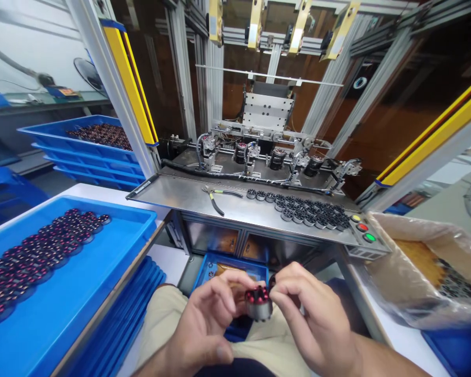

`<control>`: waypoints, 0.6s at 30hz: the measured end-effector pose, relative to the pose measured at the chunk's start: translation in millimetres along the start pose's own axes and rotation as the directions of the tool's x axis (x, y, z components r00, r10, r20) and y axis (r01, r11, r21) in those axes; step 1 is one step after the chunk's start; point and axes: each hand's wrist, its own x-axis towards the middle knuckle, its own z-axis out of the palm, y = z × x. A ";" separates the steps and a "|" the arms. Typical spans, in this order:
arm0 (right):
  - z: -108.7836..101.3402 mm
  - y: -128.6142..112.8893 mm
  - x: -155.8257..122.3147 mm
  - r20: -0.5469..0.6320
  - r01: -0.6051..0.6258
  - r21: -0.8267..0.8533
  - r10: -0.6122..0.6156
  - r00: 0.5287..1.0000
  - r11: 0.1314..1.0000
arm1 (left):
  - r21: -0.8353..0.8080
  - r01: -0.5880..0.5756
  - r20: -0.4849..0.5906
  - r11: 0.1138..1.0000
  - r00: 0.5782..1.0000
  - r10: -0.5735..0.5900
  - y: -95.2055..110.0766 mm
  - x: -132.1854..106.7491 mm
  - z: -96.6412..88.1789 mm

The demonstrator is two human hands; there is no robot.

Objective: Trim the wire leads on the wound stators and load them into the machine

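Observation:
My left hand and my right hand meet over my lap, both pinched on one small round motor part with a grey metal body and red windings on top. The fingers of each hand press on its sides. Ahead, on the steel shelf of the machine, lies a row of several dark round parts. A blue tray at my left holds several flat round wound parts.
Pliers lie on the steel shelf. Yellow, red and green buttons sit at its right end. A plastic bag with parts rests on the right. Stacked blue trays stand at the back left. A machine fixture lies behind the shelf.

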 end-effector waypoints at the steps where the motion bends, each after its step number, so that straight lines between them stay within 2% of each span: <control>1: -0.2 0.8 -0.3 0.015 0.004 0.018 -0.004 1.000 1.000 | -0.043 -0.014 -0.009 0.999 1.000 0.013 1.4 1.8 0.7; 4: -2.2 3.6 -2.2 0.052 0.107 0.025 -0.108 0.993 0.994 | -0.130 0.000 -0.062 0.992 0.998 -0.008 2.2 7.0 1.4; 6: -4.0 5.4 -4.0 0.070 0.191 0.008 -0.191 0.979 0.982 | -0.092 0.126 -0.095 0.988 0.986 -0.134 -1.7 8.8 0.7; 8: -5.8 6.7 -5.4 0.073 0.241 -0.012 -0.239 0.968 0.970 | -0.043 0.315 -0.042 0.948 0.948 -0.316 -8.3 8.3 -0.3; 10: -7.1 7.1 -5.7 0.083 0.259 -0.031 -0.256 0.963 0.965 | -0.026 0.399 0.064 0.917 0.916 -0.397 -14.3 5.9 -0.5; 12: -7.9 6.6 -4.6 0.080 0.262 -0.055 -0.257 0.963 0.964 | -0.004 0.334 0.103 0.942 0.938 -0.332 -16.1 3.0 1.1; 14: -8.2 5.3 -2.1 0.063 0.235 -0.074 -0.231 0.971 0.969 | 0.039 0.221 0.066 0.975 0.973 -0.223 -13.1 0.8 4.5; 18: -8.6 2.4 3.5 0.044 0.110 -0.039 -0.108 0.993 0.993 | 0.069 0.076 -0.016 0.995 0.997 -0.075 -1.3 0.2 11.0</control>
